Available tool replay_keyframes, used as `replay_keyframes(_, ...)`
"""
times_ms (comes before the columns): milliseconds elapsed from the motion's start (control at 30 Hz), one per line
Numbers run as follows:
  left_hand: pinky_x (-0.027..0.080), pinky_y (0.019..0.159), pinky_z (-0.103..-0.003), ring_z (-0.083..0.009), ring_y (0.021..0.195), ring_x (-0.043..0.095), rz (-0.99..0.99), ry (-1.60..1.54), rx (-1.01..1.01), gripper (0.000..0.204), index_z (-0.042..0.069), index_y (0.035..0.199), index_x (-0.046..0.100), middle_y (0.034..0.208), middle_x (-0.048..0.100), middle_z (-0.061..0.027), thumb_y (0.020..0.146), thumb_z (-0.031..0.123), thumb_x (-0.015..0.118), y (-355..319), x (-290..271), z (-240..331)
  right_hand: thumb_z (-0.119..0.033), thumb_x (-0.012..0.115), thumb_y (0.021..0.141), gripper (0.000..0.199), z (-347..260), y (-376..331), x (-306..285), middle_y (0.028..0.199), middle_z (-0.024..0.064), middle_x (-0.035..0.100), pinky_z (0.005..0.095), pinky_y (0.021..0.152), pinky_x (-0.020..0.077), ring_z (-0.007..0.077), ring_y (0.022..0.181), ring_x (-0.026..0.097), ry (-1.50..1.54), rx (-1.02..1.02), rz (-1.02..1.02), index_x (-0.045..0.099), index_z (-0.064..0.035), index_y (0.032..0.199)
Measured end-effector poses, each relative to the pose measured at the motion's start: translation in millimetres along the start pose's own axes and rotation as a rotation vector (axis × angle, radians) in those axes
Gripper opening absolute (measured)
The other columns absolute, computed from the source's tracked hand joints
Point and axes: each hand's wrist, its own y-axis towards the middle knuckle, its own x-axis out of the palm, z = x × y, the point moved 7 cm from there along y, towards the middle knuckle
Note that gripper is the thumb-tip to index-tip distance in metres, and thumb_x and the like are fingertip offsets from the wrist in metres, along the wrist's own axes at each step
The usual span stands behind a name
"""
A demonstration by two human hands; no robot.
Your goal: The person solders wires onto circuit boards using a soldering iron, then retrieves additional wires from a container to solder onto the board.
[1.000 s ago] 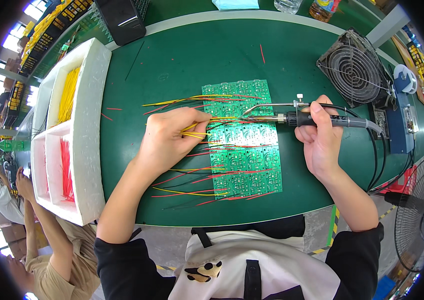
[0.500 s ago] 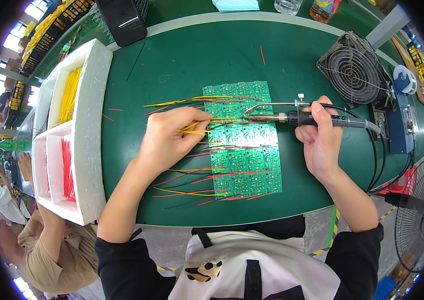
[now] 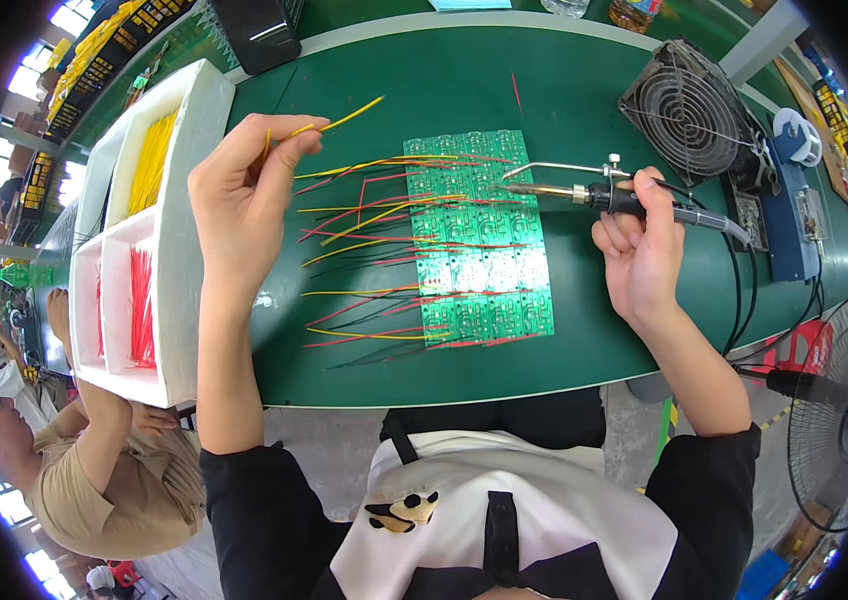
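- A workshop surrounds the green tabletop (image 3: 424,90), with a co-worker (image 3: 94,480) seated well to the left of the circuit board panel (image 3: 484,265).
- The panel lies flat on the tabletop, its long axis running away from the person; red, yellow and black wires (image 3: 364,292) lie across it, their ends reaching past its left edge.
- Left of the panel, well apart, stands a white foam box (image 3: 184,220) of sorted wires; beyond the panel to the right is a caged fan (image 3: 689,110).
- The left hand (image 3: 249,190) is raised off the panel's far left corner, thumb and forefinger pinched on a yellow wire (image 3: 354,112) that points toward the panel's far side; the panel lies rightward and nearer the person from it.
- The right hand (image 3: 644,240), the nearer one, is closed around a soldering iron (image 3: 614,197) just right of the panel; the tip points left over the panel's far half, contact unclear.
- Half a second ago the left hand was at the panel's left edge, pinching wires near the iron's tip; now it is well apart from that edge, while the right hand's grip is unchanged.
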Motion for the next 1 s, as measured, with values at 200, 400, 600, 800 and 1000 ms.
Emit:
replay_keyframes(200,0.037,0.044,-0.024,-0.011,0.048,0.046,-0.334,0.065,0.214,0.008,0.003,0.082,0.065,0.068,0.058,-0.0068,0.075,0.001,0.062,-38,57,23,-0.018,0.046,0.091,0.025,2,-9,0,0.05,-0.0056,0.026,0.0227,0.041,0.0174,0.0037,0.041,0.019,-0.015,0.063,-0.005,0.034,-0.0127,0.07)
replay_keyframes(400,0.036,0.044,-0.024,-0.01,0.045,0.041,-0.359,-0.038,0.164,0.012,0.004,0.083,0.065,0.063,0.055,-0.0059,0.073,0.0,0.062,-53,66,-3,-0.018,0.048,0.09,0.025,5,-19,0,0.05,-0.0057,0.027,0.0222,0.04,0.0176,0.0032,0.04,0.018,-0.019,0.047,-0.054,0.035,-0.0123,0.07)
replay_keyframes(600,0.036,0.046,-0.018,-0.0035,0.053,0.045,-0.41,-0.101,0.191,0.011,-0.001,0.084,0.065,0.067,0.06,-0.004,0.074,-0.005,0.061,-53,67,-4,-0.021,0.047,0.09,0.024,11,-19,3,0.048,-0.0077,0.021,0.0229,0.042,0.0149,0.0037,0.04,0.014,-0.125,0.075,-0.063,0.034,-0.0151,0.072)
replay_keyframes(800,0.04,0.048,-0.021,-0.0083,0.054,0.052,-0.429,-0.062,0.221,0.012,0.0,0.084,0.066,0.07,0.064,-0.007,0.073,-0.003,0.063,-50,68,-7,-0.016,0.048,0.09,0.019,11,-19,3,0.049,-0.0062,0.027,0.0218,0.039,0.0174,0.0023,0.039,0.018,-0.091,0.059,-0.074,0.042,-0.0084,0.073)
replay_keyframes(1000,0.042,0.05,-0.024,-0.0125,0.052,0.053,-0.452,-0.027,0.22,0.013,0.002,0.084,0.066,0.07,0.064,-0.0075,0.072,-0.001,0.063,-49,71,-7,-0.016,0.047,0.09,0.018,11,-18,1,0.049,-0.0064,0.027,0.0219,0.04,0.0178,0.0022,0.039,0.019,-0.072,0.069,-0.082,0.042,-0.0085,0.074)
